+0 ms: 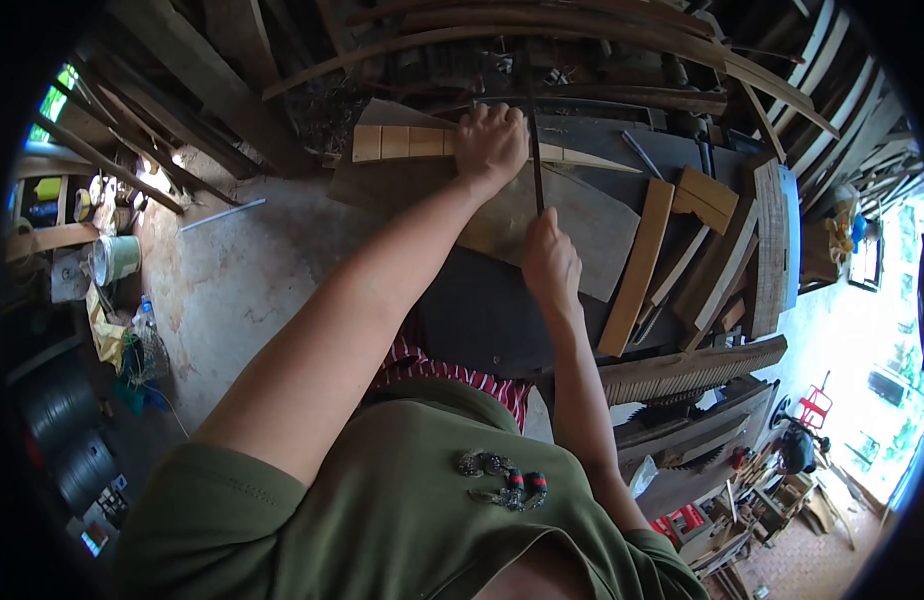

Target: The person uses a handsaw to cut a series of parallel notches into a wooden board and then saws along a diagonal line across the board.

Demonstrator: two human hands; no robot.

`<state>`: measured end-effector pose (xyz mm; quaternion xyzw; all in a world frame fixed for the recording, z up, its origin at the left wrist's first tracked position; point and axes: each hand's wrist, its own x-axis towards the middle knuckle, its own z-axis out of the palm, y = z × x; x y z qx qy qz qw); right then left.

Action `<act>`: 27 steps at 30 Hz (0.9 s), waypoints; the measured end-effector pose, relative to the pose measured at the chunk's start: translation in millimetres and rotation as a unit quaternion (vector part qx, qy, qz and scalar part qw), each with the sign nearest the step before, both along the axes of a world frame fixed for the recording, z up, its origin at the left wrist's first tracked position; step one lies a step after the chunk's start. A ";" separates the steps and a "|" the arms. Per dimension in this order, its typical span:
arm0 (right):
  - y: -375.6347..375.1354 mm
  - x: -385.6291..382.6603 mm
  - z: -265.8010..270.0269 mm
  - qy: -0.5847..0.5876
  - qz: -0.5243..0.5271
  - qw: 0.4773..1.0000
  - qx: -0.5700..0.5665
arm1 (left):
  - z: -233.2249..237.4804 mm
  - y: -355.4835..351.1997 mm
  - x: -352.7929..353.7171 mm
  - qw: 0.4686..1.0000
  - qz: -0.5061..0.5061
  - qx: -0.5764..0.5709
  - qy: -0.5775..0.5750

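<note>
A pale strip of wood [397, 142], marked with cross lines and narrowing to a point on the right, lies across a flat board [592, 215] on the dark workbench. My left hand [491, 148] is closed over the strip and presses it down near its middle. In my right hand [552, 262] is the near end of a hand saw [538, 165], its long thin dark blade seen edge-on. The blade points away from me and crosses the strip just right of my left hand. My right fingers are wrapped round its handle, which they hide.
Cut wood pieces [637, 270] and a curved plank [727, 275] lie to the right on the bench [472, 315]. A metal rod [640, 152] rests behind them. Long timbers [582, 40] stand beyond the bench. A bucket [116, 258] is at far left.
</note>
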<state>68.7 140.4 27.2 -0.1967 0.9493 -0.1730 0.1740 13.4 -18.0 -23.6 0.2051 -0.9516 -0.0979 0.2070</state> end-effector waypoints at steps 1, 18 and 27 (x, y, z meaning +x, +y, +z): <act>4.1 5.8 0.5 -0.019 -0.013 1.000 0.009 | -0.7 -1.9 1.6 1.000 0.003 0.001 -0.004; -13.2 -23.4 -14.0 0.026 -0.015 0.999 -0.013 | -4.0 0.2 -1.0 1.000 -0.005 0.002 0.001; -5.5 -6.3 -3.5 -0.017 -0.020 1.000 -0.005 | -1.3 -1.1 0.2 1.000 0.006 0.006 -0.004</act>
